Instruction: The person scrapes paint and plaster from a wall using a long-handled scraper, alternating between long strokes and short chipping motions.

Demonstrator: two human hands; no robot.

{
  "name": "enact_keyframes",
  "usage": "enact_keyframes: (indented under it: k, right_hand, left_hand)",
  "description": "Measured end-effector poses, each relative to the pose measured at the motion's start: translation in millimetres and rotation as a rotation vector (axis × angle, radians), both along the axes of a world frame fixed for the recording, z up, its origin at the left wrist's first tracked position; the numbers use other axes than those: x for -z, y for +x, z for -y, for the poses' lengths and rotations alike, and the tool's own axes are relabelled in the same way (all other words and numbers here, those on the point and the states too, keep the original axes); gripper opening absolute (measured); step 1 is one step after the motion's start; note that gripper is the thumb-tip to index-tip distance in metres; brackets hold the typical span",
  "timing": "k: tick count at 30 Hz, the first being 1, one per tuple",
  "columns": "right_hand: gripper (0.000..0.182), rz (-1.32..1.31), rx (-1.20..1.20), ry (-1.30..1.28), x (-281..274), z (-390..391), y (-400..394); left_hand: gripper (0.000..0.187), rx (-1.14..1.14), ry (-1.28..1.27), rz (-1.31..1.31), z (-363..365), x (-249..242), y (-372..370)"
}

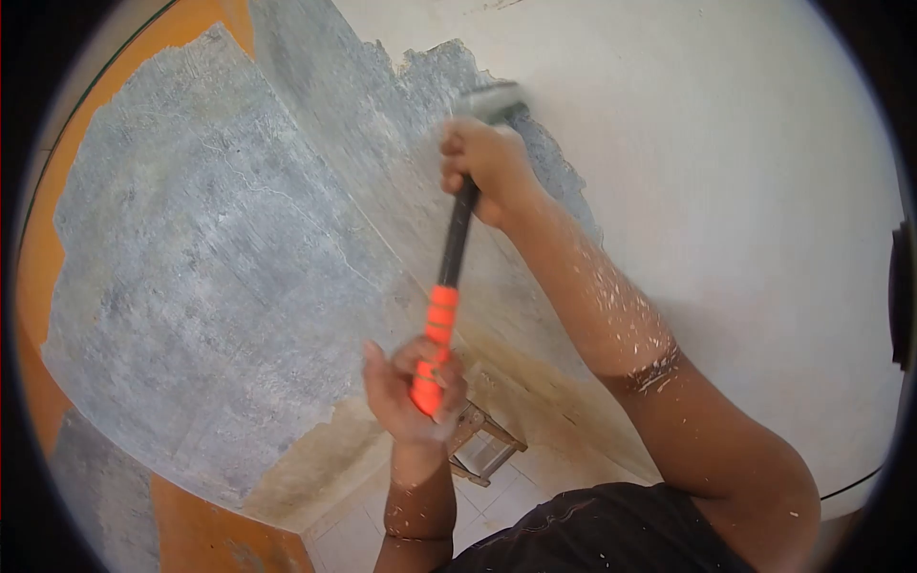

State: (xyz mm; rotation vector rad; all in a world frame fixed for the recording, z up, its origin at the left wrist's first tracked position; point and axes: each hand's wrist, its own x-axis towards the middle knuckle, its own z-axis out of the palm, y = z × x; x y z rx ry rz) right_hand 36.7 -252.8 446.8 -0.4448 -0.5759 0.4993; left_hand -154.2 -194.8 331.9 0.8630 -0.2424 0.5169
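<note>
Both hands are closed tight around one tool. The right hand (487, 167) grips the black upper part of the handle, just below the head, with the fingers curled fully round it and the knuckles facing the camera. The left hand (415, 387) wraps the bottom end of the handle, its fingers folded over the orange grip and the thumb lying along the side. Neither hand has any open gap; each is a full fist on the shaft.

The tool is a hammer (449, 277) with a long, thin handle, black along most of its length and bright orange with ribbed bands at the lower end. Its grey metal head sits just above the right hand, blurred, and lies against the wall (726, 191) at the ragged edge where white paint meets bare grey plaster (220, 277). The handle runs slightly tilted from the left hand up to the right hand.

The right forearm is speckled with white flecks and dust. To the left of both hands the wall is stripped to mottled grey, with orange paint (38, 267) beyond it at the far left. Below the left hand stands a small wooden stool (487, 444) on a pale tiled floor (363, 544).
</note>
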Motion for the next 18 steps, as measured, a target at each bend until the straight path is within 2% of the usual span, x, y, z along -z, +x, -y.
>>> enact_keyframes:
  k: [2,3,4,5,8,10,11,14,15,18]
  right_hand:
    - [0.013,0.006,0.003,0.014,24.7,8.4,-3.4]
    - [0.012,-0.015,0.009,-0.044,29.0,12.3,-3.5]
    - [0.012,-0.038,0.015,-0.104,30.2,13.3,-1.6]
    - [0.012,0.044,0.1,-0.064,22.1,6.9,0.4]
    - [0.013,0.145,0.019,0.038,-22.1,-12.0,16.1]
    - [0.014,0.105,-0.015,0.077,-30.5,-13.1,11.0]
    - [0.014,0.071,-0.048,0.109,-33.0,-11.3,9.9]
    - [0.013,0.03,0.027,-0.01,6.5,1.1,0.4]
    - [0.012,-0.002,0.016,-0.039,12.6,4.2,0.8]
    - [0.011,0.052,-0.023,-0.036,3.5,-1.6,5.2]
  left_hand:
    - [0.064,0.029,0.08,-0.072,6.3,27.9,-5.9]
    - [0.063,-0.072,0.112,-0.114,5.6,36.6,-3.0]
    - [0.063,-0.072,0.112,-0.108,-1.2,37.3,4.2]
    - [0.063,-0.023,0.052,-0.112,-6.5,30.9,12.2]
    - [0.061,0.017,-0.044,-0.097,-9.0,-5.9,24.7]
    - [0.06,0.026,0.039,0.036,-0.9,-25.6,20.2]
    - [0.062,-0.025,-0.017,0.04,9.0,-28.4,15.4]
    - [0.066,0.041,0.035,0.016,10.3,6.5,2.9]
    - [0.077,-0.03,-0.009,-0.038,11.6,11.3,4.7]
    - [0.077,-0.086,-0.015,-0.046,-3.1,-0.2,4.1]
